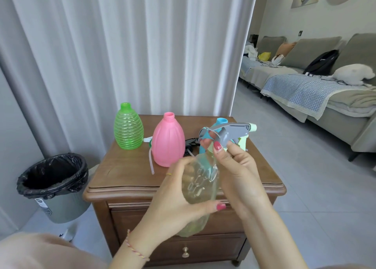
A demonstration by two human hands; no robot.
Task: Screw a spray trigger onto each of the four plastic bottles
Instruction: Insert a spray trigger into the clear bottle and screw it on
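The left hand (179, 191) grips the clear bottle (200, 185) while the right hand (238, 167) pinches the grey trigger (234, 132) at its neck. Beyond the hands, the green bottle (128, 129), pink bottle (168, 140) and blue bottle (220, 123) stand uncapped.

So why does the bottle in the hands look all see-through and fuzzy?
In the head view, the clear bottle is transparent, so the left hand shows through it; it sits close to the wide-angle lens, slightly soft, while the green bottle and pink bottle look sharper. The curtain bows near the edges.
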